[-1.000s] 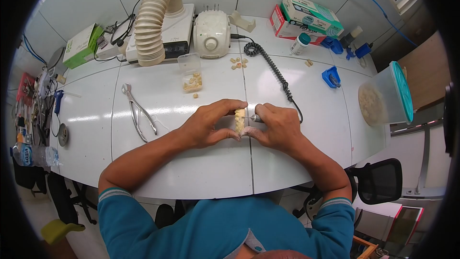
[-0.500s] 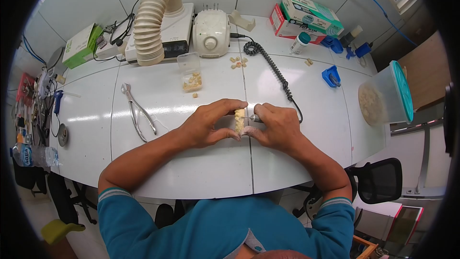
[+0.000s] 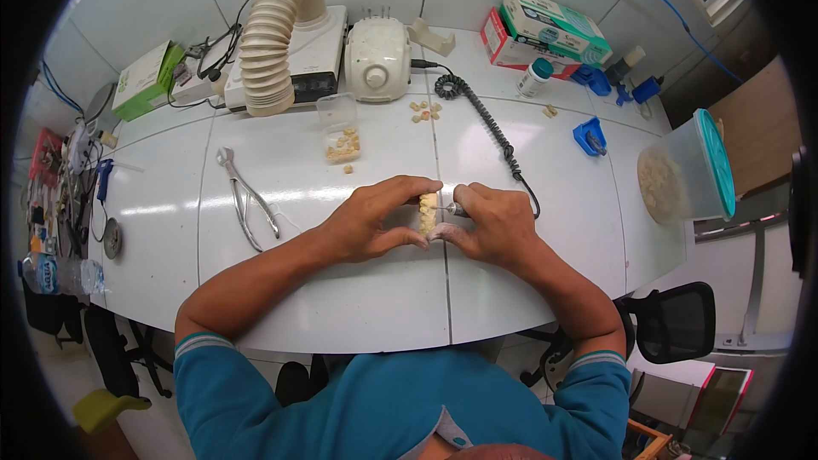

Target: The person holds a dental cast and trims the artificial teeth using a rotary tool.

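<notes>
Between the thumb and fingers of my left hand (image 3: 381, 220) is a yellowish dental model (image 3: 428, 214) with a row of teeth, held above the table. My right hand (image 3: 494, 220) is wrapped round a rotary handpiece (image 3: 455, 209), its thin bur pointing left at the model's teeth. Whether the bur touches the model I cannot tell. My right thumb reaches toward the lower end of the model, close to my left thumb. A coiled black cord (image 3: 490, 123) runs from the handpiece to the white control unit (image 3: 377, 60).
Pliers (image 3: 247, 200) lie left of my hands. A small clear box (image 3: 342, 143) holds tooth-coloured pieces, with more pieces (image 3: 424, 111) nearby. A ribbed suction hose (image 3: 266, 51) stands behind. At right are a blue tray (image 3: 588, 136) and a teal-lidded tub (image 3: 686, 166).
Almost nothing differs. The model appears very slightly turned in my left hand, and the whole view has shifted a little.
</notes>
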Demonstrator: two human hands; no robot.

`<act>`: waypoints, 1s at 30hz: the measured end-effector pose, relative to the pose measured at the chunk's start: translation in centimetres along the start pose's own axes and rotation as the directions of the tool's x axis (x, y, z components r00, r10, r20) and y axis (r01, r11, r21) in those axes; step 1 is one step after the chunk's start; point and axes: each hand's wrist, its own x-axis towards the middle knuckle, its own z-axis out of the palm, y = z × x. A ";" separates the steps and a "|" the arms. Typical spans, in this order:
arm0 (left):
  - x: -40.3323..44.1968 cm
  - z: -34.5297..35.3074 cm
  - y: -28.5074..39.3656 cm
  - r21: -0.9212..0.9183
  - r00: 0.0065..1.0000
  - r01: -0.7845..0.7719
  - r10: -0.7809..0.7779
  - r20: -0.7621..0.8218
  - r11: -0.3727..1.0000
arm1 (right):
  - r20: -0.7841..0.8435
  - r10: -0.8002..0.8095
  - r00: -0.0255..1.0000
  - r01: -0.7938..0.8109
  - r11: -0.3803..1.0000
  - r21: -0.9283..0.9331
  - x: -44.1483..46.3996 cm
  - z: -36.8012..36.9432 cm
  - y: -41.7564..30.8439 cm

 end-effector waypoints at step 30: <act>0.0 0.1 0.3 0.097 0.998 -0.046 0.049 -0.025 0.994 | -0.008 -0.036 0.999 0.036 0.999 -0.008 -0.1 -0.1 0.0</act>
